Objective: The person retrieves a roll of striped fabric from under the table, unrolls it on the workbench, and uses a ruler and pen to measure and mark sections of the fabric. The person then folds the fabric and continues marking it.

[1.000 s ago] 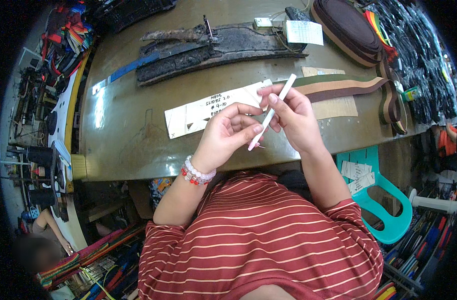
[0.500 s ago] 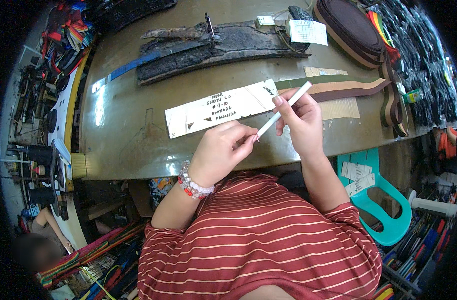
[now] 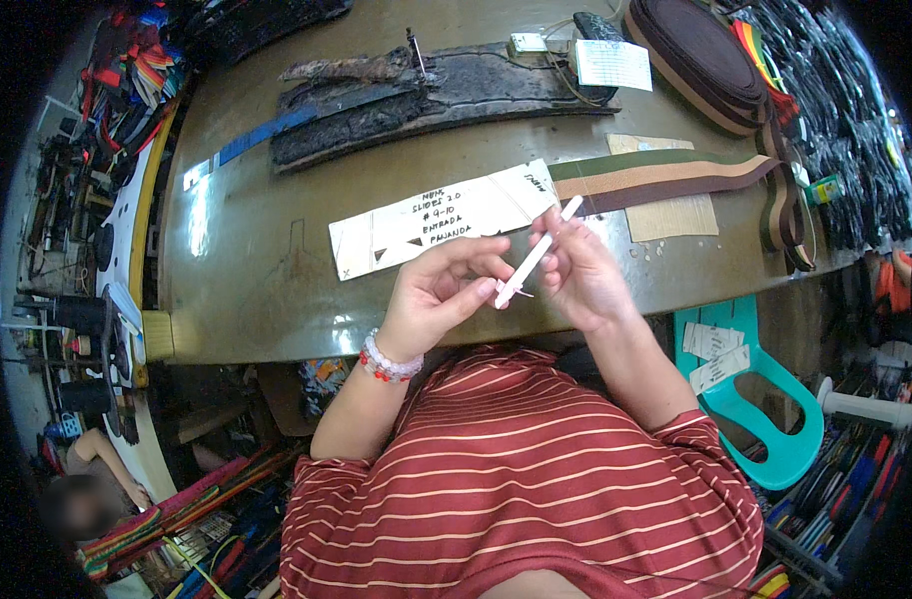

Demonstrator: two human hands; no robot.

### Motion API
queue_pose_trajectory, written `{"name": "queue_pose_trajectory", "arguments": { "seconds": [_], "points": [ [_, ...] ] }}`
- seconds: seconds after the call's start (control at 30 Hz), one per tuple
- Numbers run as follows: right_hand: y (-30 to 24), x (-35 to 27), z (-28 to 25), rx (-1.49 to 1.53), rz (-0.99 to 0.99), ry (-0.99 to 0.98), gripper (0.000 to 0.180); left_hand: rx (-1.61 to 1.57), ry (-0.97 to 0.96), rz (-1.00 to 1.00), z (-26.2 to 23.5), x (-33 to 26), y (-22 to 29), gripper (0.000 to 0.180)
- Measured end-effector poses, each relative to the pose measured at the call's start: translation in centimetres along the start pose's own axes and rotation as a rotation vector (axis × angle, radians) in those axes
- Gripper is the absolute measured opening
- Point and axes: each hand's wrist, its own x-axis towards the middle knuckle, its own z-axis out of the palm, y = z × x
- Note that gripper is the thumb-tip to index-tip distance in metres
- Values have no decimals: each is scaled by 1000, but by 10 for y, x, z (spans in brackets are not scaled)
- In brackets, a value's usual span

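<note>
A slim white peel-off pencil [image 3: 541,250] slants between my two hands above the table's front part. At its lower end, a small pinkish strip or thread sticks out. My left hand [image 3: 441,299], with a beaded bracelet at the wrist, pinches around that lower end. The fingers of my right hand [image 3: 588,275] are bent round the upper part of the pencil. Just beyond my hands lies a white card template [image 3: 376,235] with handwriting. From its right end runs a green, tan and brown striped webbing strap [image 3: 665,178].
A dark, scorched board [image 3: 456,100] lies farther back, with a small white box and a paper sheet [image 3: 612,65]. A large webbing roll [image 3: 700,60] sits at the back right. Brown cardboard [image 3: 675,220] lies under the strap. A teal chair [image 3: 790,409] stands right; a person's arm [image 3: 111,464] shows left.
The pencil has dropped lower and nearer me, its top tilting more upright. My right hand has shifted down and left; my left hand has turned, and its fingers are looser.
</note>
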Motion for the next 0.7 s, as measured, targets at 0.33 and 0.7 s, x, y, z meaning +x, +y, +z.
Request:
{"name": "queue_pose_trajectory", "arguments": {
  "seconds": [0.33, 0.7],
  "points": [
    [33, -12, 1, 381, 74, -223, 57, -41, 150, 336, -7, 0, -11, 10],
    [4, -8, 19, -558, 55, -442, 25, 243, 146, 160, -3, -1, 11, 5]
  ]
}}
